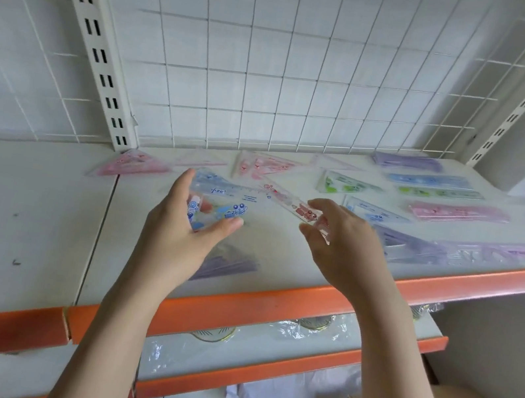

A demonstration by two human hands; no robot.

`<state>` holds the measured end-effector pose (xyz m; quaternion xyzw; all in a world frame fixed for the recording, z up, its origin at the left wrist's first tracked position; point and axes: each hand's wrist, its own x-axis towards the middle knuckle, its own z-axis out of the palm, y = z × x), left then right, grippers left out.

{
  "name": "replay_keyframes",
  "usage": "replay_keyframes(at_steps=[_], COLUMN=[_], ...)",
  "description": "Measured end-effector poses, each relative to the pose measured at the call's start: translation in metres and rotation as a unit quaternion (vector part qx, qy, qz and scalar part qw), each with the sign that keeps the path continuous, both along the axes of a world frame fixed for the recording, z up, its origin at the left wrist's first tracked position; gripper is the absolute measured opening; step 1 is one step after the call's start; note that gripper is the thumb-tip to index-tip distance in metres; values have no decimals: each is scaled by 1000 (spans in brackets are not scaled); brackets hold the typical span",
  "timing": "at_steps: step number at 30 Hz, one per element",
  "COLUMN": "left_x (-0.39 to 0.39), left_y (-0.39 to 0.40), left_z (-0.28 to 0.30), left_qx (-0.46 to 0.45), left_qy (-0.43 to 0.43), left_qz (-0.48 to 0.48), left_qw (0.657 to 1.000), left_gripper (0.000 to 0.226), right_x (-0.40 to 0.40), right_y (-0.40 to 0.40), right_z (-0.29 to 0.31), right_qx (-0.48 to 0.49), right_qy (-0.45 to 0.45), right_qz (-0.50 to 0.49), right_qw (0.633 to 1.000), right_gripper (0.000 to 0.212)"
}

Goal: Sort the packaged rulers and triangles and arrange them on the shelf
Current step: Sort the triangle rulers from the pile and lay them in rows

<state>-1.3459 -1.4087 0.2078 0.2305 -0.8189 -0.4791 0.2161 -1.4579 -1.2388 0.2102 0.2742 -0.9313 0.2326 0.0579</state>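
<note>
1. Packaged clear triangle with blue print (218, 207) is being pinched by the left hand (179, 230) above the white shelf with an orange front lip (307, 296).
2. Right hand (340, 246) is pinching a clear red-printed ruler (294, 206) at its near end.
3. Pink triangles (131, 163), a green triangle (343, 184) and purple, blue, green and pink ruler packs (453, 211) are lying further back.
4. White wire grid (277, 62) is standing behind them.

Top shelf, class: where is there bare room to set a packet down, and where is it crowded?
Free: the left shelf panel, bordered by the pink triangle, the panel seam and the orange edge. Also the front strip between the purple packet and purple triangle. Crowded: the back right, where rulers and triangles lie close.
</note>
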Motion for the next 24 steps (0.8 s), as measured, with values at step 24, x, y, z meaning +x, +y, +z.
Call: replay_keyframes(at_steps=[24], left_x=[-183], left_y=[137], left_z=[-11], left_qx=[-105], left_qy=[-119], left_qz=[-42], left_qw=[986], left_gripper=[74], right_x=[-153], right_y=[146], right_z=[4], right_qx=[9], right_qy=[15], right_qz=[-66], right_qw=[998], right_gripper=[39])
